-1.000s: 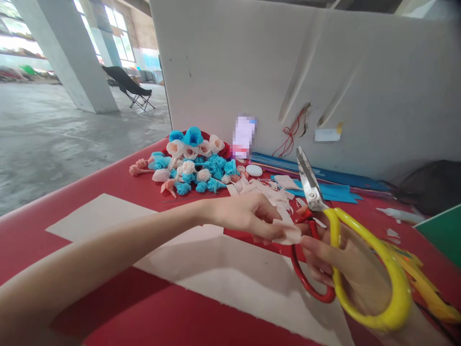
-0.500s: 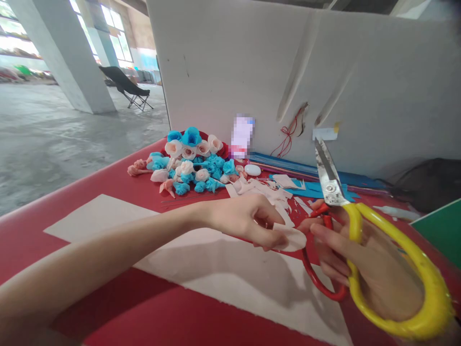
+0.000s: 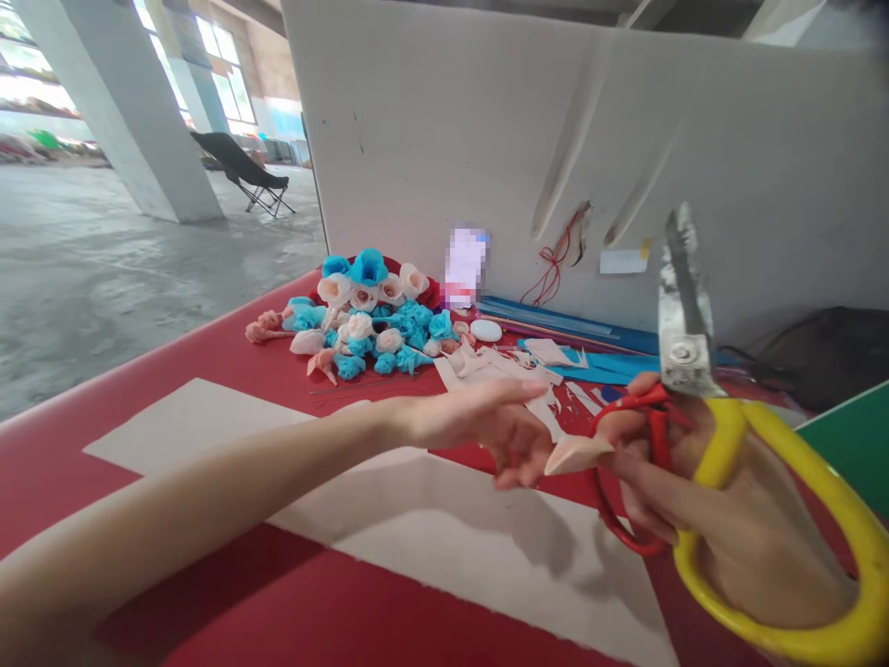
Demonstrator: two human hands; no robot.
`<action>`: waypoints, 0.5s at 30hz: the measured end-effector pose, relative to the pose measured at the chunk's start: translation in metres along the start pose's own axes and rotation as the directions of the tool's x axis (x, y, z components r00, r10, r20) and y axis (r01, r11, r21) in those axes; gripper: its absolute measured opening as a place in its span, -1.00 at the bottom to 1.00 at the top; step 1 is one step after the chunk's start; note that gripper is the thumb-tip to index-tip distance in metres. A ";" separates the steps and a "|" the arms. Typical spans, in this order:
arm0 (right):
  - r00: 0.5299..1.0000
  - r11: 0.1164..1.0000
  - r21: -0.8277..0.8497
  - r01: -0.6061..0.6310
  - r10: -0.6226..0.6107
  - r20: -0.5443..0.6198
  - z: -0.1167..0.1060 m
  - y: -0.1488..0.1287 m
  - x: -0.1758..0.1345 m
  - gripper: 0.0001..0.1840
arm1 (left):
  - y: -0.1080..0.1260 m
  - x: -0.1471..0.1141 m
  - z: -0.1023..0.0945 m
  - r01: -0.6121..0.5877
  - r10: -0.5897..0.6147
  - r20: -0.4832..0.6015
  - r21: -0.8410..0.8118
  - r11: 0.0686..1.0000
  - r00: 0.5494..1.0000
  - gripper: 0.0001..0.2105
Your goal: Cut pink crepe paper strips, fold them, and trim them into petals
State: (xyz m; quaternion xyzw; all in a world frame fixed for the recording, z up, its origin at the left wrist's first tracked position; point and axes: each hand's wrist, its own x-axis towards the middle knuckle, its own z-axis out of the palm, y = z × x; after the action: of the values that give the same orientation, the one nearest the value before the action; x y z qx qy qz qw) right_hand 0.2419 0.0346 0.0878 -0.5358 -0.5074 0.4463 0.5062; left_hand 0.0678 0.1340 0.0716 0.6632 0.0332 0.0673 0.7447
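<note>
My left hand [image 3: 496,426] has its thumb lifted away from loosely bent fingers, with nothing clearly gripped. Its fingertips are close to the left end of a curled pale pink paper petal [image 3: 578,454]; contact is hard to tell. The thumb and fingertips of my right hand [image 3: 694,500] pinch the petal's right end. That same hand also holds scissors [image 3: 684,352] with one red loop and one yellow loop, blades pointing up. Beneath both hands lies a large pale paper sheet [image 3: 444,537] on the red table [image 3: 278,593].
Blue, white and pink paper flowers [image 3: 375,320] are heaped at the back left. Paper scraps [image 3: 493,366] lie behind my hands, near a white oval object [image 3: 485,331] and a blurred-out phone [image 3: 467,267]. Blue strips [image 3: 604,368] run along the white panel [image 3: 444,120]. A green board [image 3: 851,445] stands right.
My left hand has loosened its pinch on the petal and raised its thumb. My right hand now holds the petal, which looks more curled, and the scissors have shifted right and upward.
</note>
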 end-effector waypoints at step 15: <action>0.969 0.959 0.140 0.246 -0.238 -0.068 -0.005 0.007 0.010 -0.66 | -0.010 0.008 0.035 -0.152 0.087 -0.320 -0.185 0.971 0.943 -0.87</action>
State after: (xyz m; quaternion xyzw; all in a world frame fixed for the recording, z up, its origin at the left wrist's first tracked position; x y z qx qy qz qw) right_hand 0.2479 0.0440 0.0818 -0.4420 -0.5220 0.4037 0.6076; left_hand 0.0814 0.0996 0.0663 0.5639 0.1018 0.2188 0.7898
